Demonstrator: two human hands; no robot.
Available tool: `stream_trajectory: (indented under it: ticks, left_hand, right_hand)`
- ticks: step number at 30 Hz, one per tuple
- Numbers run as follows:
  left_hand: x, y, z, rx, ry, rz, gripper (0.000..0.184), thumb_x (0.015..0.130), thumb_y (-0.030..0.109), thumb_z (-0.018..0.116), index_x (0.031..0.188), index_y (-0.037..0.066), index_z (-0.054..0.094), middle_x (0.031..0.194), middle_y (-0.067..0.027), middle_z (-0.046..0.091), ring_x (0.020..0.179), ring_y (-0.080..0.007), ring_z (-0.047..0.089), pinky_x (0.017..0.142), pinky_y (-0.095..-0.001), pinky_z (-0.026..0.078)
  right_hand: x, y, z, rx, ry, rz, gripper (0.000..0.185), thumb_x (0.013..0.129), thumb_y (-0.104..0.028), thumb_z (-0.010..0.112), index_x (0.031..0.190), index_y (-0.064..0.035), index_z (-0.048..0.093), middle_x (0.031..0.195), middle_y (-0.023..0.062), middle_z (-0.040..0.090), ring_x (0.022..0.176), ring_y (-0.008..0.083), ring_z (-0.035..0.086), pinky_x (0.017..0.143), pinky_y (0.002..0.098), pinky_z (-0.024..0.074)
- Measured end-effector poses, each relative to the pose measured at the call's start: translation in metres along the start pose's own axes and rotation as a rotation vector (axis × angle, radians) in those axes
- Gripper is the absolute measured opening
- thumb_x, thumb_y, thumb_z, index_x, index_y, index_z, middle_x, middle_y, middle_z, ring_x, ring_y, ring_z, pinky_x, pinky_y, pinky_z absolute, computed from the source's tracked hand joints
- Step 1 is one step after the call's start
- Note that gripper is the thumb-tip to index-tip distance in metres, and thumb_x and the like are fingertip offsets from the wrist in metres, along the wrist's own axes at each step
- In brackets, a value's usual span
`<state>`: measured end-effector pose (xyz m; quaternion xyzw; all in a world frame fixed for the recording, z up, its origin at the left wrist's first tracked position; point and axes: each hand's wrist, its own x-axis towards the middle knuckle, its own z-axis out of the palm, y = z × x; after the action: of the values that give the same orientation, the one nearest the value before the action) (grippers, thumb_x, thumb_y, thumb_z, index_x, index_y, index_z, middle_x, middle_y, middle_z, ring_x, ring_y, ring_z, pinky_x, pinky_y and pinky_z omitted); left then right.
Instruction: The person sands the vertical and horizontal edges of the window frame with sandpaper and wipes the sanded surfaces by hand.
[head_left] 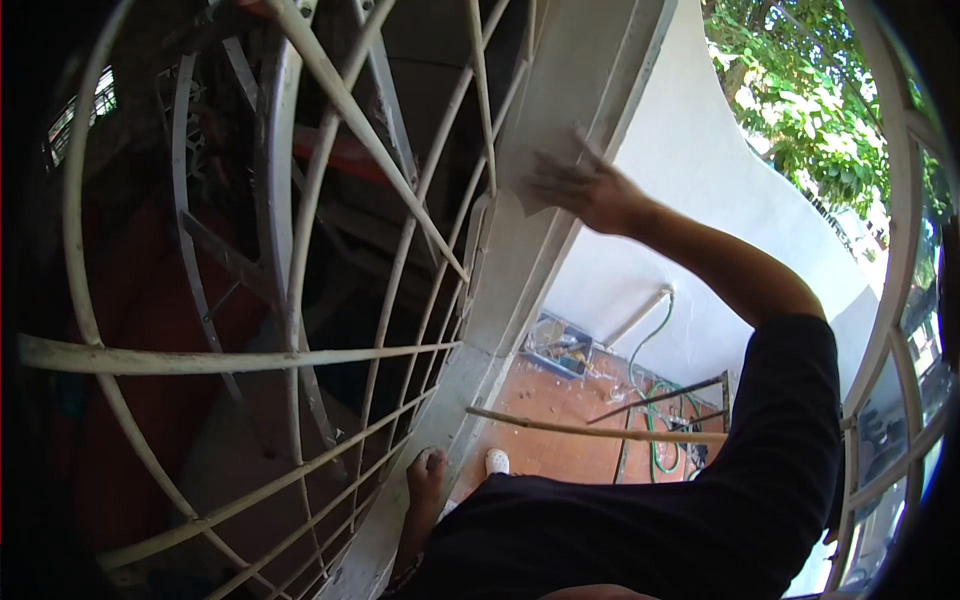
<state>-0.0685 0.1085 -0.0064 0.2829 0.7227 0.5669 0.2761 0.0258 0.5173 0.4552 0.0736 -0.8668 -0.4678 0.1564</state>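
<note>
My right hand point(600, 195) reaches up across the grey frame point(525, 260), fingers spread and blurred by motion. Under its palm and fingers a thin greyish sheet, which looks like sandpaper point(537, 200), is pressed against the frame's flat face. Lower down, my left hand point(427, 475) rests on the same frame with its fingers curled. Whether it grips the frame's edge or holds something small cannot be made out. Close by on the left are the off-white bars of a window grille point(350, 355).
Behind the grille stands a metal ladder point(280, 190) in a dark room. Below right, a grey tray point(560, 345), a green hose point(655, 335) and a metal stand point(725, 400) occupy the tiled floor point(530, 455). A thin pole point(600, 430) crosses beside my body. A white shoe point(497, 461) shows below.
</note>
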Motion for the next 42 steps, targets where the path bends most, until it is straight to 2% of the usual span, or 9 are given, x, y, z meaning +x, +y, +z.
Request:
stream_trajectory:
  ticks: [6,11,14,16,23,28,34,37,42]
  left_hand:
    - [-0.013,-0.02,-0.004,0.049,0.036,-0.057,0.033,0.095,0.026,0.062,0.104,-0.005,0.068,0.085,-0.015,0.072,0.08,-0.0243,0.07,0.074,-0.0361,0.054]
    - [-0.006,-0.023,-0.01,-0.02,0.111,-0.041,0.033,0.095,0.026,0.062,0.104,-0.005,0.068,0.084,-0.0141,0.072,0.08,-0.0236,0.07,0.074,-0.035,0.054]
    - [-0.003,-0.034,-0.009,0.027,0.105,0.01,0.033,0.095,0.027,0.062,0.104,-0.005,0.068,0.083,-0.0133,0.072,0.079,-0.0222,0.07,0.073,-0.0345,0.054]
    - [0.0,-0.034,-0.005,0.029,0.09,-0.01,0.033,0.095,0.026,0.061,0.104,-0.005,0.068,0.082,-0.0131,0.071,0.078,-0.0218,0.069,0.072,-0.0344,0.053]
    - [0.006,-0.016,0.003,-0.029,0.119,0.029,0.031,0.096,0.025,0.06,0.102,-0.005,0.068,0.081,-0.0129,0.071,0.074,-0.021,0.067,0.07,-0.0337,0.052]
    - [-0.009,-0.013,0.016,-0.042,0.072,-0.013,0.03,0.096,0.024,0.059,0.101,-0.005,0.067,0.079,-0.0124,0.07,0.072,-0.0205,0.066,0.068,-0.0345,0.051]
    - [-0.002,-0.016,0.007,-0.059,0.121,-0.007,0.032,0.097,0.025,0.058,0.099,-0.005,0.067,0.079,-0.0133,0.069,0.072,-0.0201,0.066,0.068,-0.0357,0.051]
    - [0.007,-0.027,0.015,-0.011,0.132,-0.015,0.031,0.097,0.024,0.056,0.098,-0.006,0.067,0.078,-0.0134,0.068,0.07,-0.0197,0.064,0.067,-0.0352,0.05]
    - [-0.007,0.01,0.001,-0.074,0.139,-0.046,0.031,0.098,0.024,0.055,0.09,-0.005,0.066,0.076,-0.0101,0.067,0.069,-0.0174,0.064,0.064,-0.034,0.05]
  right_hand:
    - [0.042,0.104,-0.045,0.057,0.303,0.751,0.066,0.086,0.0,0.051,0.146,-0.0276,0.048,0.154,-0.0054,0.044,0.146,0.0218,0.035,0.11,0.0776,0.0127]
    - [-0.011,-0.009,0.01,0.013,0.059,0.19,0.069,0.086,-0.016,0.057,0.151,-0.0313,0.039,0.16,-0.0038,0.032,0.152,0.0238,0.02,0.111,0.0795,0.0054]
    - [0.034,0.065,-0.041,-0.395,0.12,0.502,0.056,0.09,-0.013,0.055,0.144,-0.0306,0.05,0.151,-0.0044,0.046,0.146,0.0205,0.033,0.104,0.0826,0.0199]
    - [0.039,0.113,-0.045,0.014,0.325,0.673,0.065,0.085,-0.008,0.056,0.145,-0.0301,0.048,0.154,-0.0027,0.042,0.149,0.0216,0.027,0.106,0.0779,0.0246]
    - [-0.009,0.011,-0.007,-0.111,0.084,0.277,0.053,0.094,-0.016,0.05,0.146,-0.0284,0.049,0.156,-0.0069,0.039,0.15,0.0197,0.024,0.115,0.0731,0.0058]
    - [0.026,0.109,-0.036,-0.197,0.253,0.71,0.07,0.087,-0.007,0.055,0.15,-0.0359,0.041,0.156,-0.006,0.04,0.148,0.0217,0.029,0.111,0.0785,0.0078]
    - [-0.003,0.015,-0.012,-0.033,0.13,0.229,0.061,0.089,-0.013,0.053,0.147,-0.0303,0.046,0.151,-0.0056,0.047,0.15,0.0186,0.024,0.112,0.0774,0.0031]
    - [0.039,0.112,-0.059,-0.394,0.119,0.671,0.067,0.087,-0.009,0.056,0.148,-0.0328,0.044,0.151,-0.005,0.047,0.148,0.0207,0.031,0.108,0.0809,0.0039]
    - [0.019,0.025,-0.016,-0.206,0.022,0.532,0.069,0.084,-0.007,0.058,0.147,-0.0322,0.045,0.152,-0.0003,0.046,0.149,0.0213,0.028,0.11,0.0799,0.006]
